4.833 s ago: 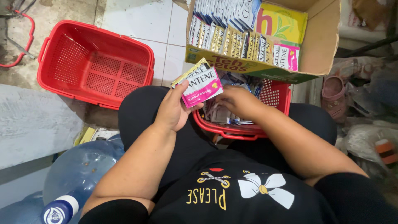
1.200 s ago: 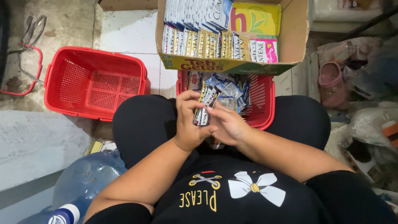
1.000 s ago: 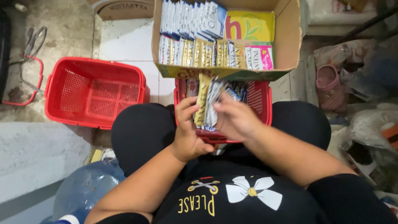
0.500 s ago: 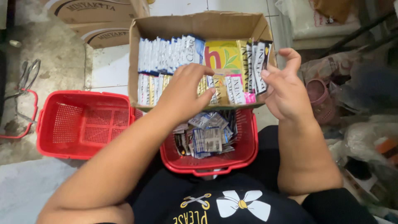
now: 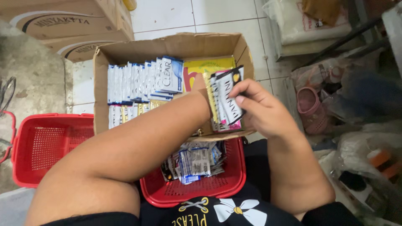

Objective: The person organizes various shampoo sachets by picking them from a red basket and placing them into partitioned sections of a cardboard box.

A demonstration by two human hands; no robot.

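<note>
White floor tiles and a rough concrete patch are forming the ground of a crowded storage corner, seen from above the seated person's lap. Standing open on the floor ahead is a cardboard box, its flaps folded outward so that the rows of blue-and-white sachets are standing on edge, packed upright and readable from the top. A yellow packet is lying flat behind them.

The right hand is curling loosely around a stack of white, black and pink sachets, thumb pressing on the stack's face and fingers wrapping behind, so that the stack is staying squared and on edge over the box's near right corner. The left hand is reaching across into the box beside that stack; only its wrist and a part of the palm are showing, so whether its fingers are pinching anything cannot be told.

A red basket on the lap is holding a loose heap of mixed sachets, within easy reach of both hands. A second red basket is sitting to the left on the floor.

The left forearm is covering the lower rows in the box and much of the lap basket. More cartons are being cut off at the top edge. Bags and a pink sandal at the right are blurring together.
</note>
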